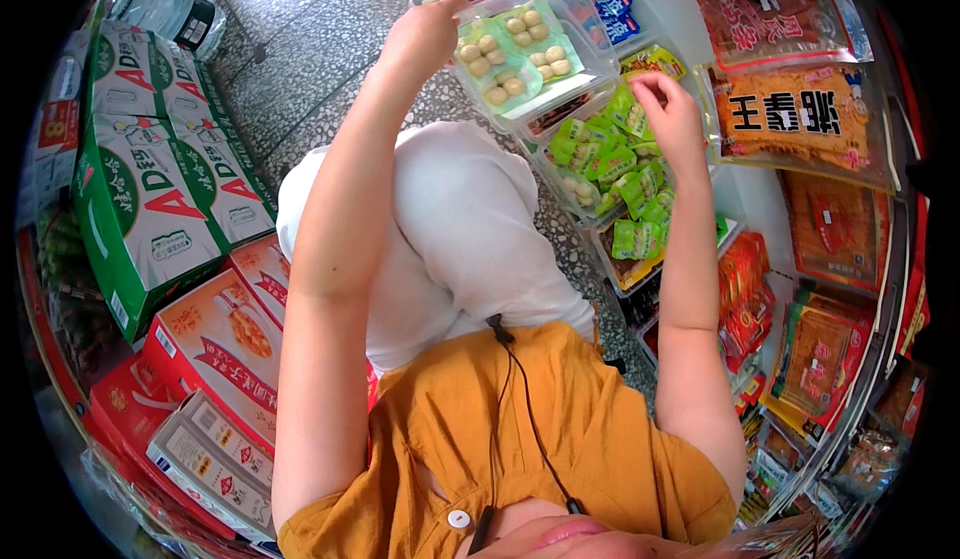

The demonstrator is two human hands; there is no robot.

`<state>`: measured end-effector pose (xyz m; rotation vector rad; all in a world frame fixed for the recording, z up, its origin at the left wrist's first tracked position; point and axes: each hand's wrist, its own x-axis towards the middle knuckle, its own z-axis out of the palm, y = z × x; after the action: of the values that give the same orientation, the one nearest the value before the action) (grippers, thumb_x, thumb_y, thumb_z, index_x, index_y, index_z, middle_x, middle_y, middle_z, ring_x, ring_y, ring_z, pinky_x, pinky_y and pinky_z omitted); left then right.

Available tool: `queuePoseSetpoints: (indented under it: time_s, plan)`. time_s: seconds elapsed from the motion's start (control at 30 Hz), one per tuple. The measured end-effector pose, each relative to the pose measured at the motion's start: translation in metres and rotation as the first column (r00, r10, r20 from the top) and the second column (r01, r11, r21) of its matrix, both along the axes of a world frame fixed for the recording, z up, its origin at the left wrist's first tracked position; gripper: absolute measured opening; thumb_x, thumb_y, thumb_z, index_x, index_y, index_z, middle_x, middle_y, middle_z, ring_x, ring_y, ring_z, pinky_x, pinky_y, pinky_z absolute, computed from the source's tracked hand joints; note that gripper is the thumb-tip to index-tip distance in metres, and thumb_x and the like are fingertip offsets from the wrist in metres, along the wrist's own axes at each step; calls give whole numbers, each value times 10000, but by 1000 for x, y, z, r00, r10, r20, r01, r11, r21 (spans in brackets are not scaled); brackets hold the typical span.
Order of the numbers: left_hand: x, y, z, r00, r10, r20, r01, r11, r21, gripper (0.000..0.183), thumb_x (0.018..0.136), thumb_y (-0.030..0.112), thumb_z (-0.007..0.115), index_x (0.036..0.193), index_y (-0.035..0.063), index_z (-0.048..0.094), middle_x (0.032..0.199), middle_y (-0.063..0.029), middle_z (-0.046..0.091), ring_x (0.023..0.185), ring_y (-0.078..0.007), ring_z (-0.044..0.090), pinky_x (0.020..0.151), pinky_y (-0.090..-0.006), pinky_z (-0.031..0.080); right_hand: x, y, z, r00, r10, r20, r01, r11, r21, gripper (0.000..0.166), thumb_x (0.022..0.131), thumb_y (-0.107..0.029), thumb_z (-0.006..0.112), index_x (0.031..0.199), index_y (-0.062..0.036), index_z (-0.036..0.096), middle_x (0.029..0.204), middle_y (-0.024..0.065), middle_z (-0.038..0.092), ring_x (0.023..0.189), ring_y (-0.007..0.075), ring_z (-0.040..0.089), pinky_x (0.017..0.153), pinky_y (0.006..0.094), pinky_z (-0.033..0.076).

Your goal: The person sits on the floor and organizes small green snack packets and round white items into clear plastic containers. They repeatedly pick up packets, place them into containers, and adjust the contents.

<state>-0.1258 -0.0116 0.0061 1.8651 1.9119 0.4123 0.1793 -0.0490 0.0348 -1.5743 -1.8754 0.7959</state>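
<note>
My left hand point(430, 34) is at the left rim of a clear plastic box point(491, 113), its fingertips partly hidden. Inside the box lie green packets, each showing several round, pale balls point(517, 26). My right hand point(661, 101) is above a second clear bin point(592, 221) heaped with small green snack packets point(611, 161). Its thumb and fingertips nearly meet beside the uppermost packet point(628, 111); whether they pinch it cannot be told.
Green and white drink cartons point(154, 184) and red boxes point(214, 341) are stacked at left, near plastic bottles point(176, 19). Large snack bags point(810, 120) hang at right. Red packets point(742, 296) lie below the right arm. Speckled tiles point(315, 49) cover the floor.
</note>
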Motion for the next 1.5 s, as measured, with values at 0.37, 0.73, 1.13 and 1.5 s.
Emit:
queuePoseSetpoints:
  time_s: [0.37, 0.73, 1.13, 1.5]
  plan:
    - [-2, 1, 1, 991, 29, 133, -19, 997, -75, 397, 849, 87, 396, 1233, 140, 479, 1042, -169, 621, 663, -240, 658, 684, -357, 513, 82, -82, -54, 858, -85, 506, 241, 938, -251, 515, 721, -249, 720, 1115, -21, 480, 1160, 143, 517, 1077, 284, 513, 891, 375, 428]
    - [-2, 0, 1, 992, 21, 125, -16, 999, -35, 384, 857, 108, 412, 1234, 141, 476, 981, -173, 635, 659, -248, 656, 691, -364, 512, 71, -122, -96, 770, -194, 608, 241, 970, 5, 446, 825, -128, 529, 1258, -67, 443, 1195, 183, 503, 1028, 327, 536, 804, 418, 460]
    - [-1, -3, 5, 1000, 14, 2, -14, 1000, -3, 328, 891, 177, 435, 1213, 191, 500, 886, -177, 637, 770, -298, 642, 696, -404, 504, 39, -45, 21, 845, -293, -448, 338, 941, 22, 286, 919, -96, 452, 1154, 61, 497, 1036, 93, 599, 935, 115, 561, 822, 262, 440]
    - [2, -2, 4, 999, 30, 15, -30, 999, -45, 358, 859, 115, 443, 1196, 215, 510, 861, -101, 651, 855, -264, 629, 736, -382, 493, -71, 55, -41, 966, -25, 256, -37, 972, 234, 296, 835, -112, 523, 1130, -88, 521, 871, 198, 623, 801, 360, 598, 691, 446, 460]
